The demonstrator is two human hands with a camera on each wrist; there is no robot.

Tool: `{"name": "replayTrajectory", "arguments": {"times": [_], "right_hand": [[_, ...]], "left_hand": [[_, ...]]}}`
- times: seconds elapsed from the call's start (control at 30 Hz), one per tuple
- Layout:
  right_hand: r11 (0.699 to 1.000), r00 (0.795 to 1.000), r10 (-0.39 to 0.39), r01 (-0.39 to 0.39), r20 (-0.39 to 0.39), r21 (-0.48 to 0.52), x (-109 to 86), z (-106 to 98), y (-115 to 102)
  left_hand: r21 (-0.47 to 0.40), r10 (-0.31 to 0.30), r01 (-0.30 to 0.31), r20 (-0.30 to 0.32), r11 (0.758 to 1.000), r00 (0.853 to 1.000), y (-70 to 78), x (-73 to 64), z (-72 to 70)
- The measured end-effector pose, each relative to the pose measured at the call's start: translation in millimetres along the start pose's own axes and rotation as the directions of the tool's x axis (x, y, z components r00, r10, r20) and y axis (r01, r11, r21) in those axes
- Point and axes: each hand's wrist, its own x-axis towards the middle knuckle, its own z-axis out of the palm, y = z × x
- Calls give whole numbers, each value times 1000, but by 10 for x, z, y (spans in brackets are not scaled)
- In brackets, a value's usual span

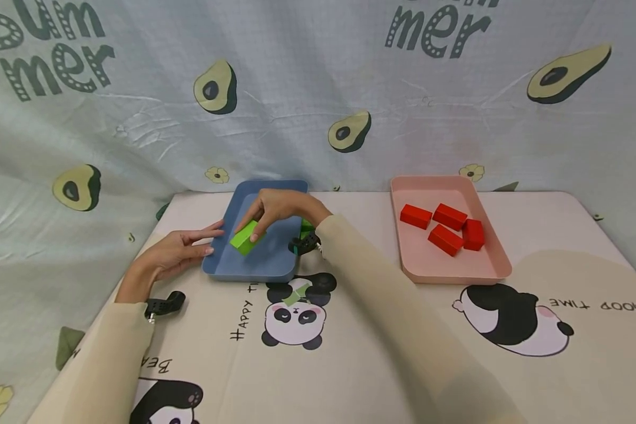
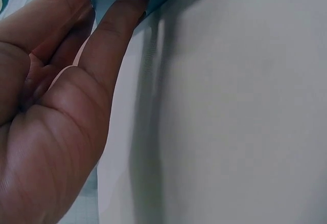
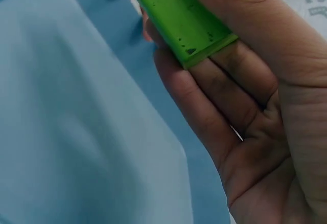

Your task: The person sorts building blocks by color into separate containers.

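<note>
A blue tray [image 1: 272, 268] stands at the back left of the table. My right hand [image 1: 278, 206] is over it and pinches a green block [image 1: 246, 238] between thumb and fingers. In the right wrist view the thumb lies across the top of the green block [image 3: 179, 14], with fingers beneath. My left hand [image 1: 182, 250] touches the tray's left side with its fingers extended; the left wrist view has the thumb [image 2: 115, 40] against the blue wall. Another green piece [image 1: 307, 225] shows partly behind my right wrist, near the tray's right edge.
A pink tray [image 1: 456, 274] to the right holds several red blocks [image 1: 446, 240]. Behind both trays hangs a curtain [image 1: 286, 129] printed with avocados. Panda drawings decorate the tablecloth [image 1: 371, 365]. My right forearm crosses the space between the trays.
</note>
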Motion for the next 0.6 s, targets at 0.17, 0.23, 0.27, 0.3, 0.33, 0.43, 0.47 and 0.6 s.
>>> {"name": "replayTrajectory", "arguments": {"times": [0.17,0.23,0.27,0.3,0.33,0.43,0.47,0.6], "right_hand": [[1000,1000,12,-12,16,23,64,-22,13],[1000,1000,-1,0,29,26,89,-17,30],[1000,999,-10,9,38,28,100,-12,36],[999,999,-15,14,47,31,112,-6,42],[999,998,-22,20,57,30,125,1,51],[999,997,-20,17,79,37,163,28,71],[999,996,-14,11,82,39,174,37,75],[999,996,3,-6,91,31,197,64,76]], "left_hand": [[-14,-5,5,-7,1000,1000,33,13,-1],[-17,-5,5,-6,1000,1000,44,15,4],[-18,-5,5,-5,1000,1000,47,14,5],[-21,-5,5,-5,1000,1000,50,12,7],[-23,-6,6,-5,1000,1000,49,10,9],[-23,-12,12,-8,1000,1000,44,2,18],[-21,-15,14,-10,1000,1000,41,0,20],[-11,-21,21,-16,1000,1000,32,-3,27]]}}
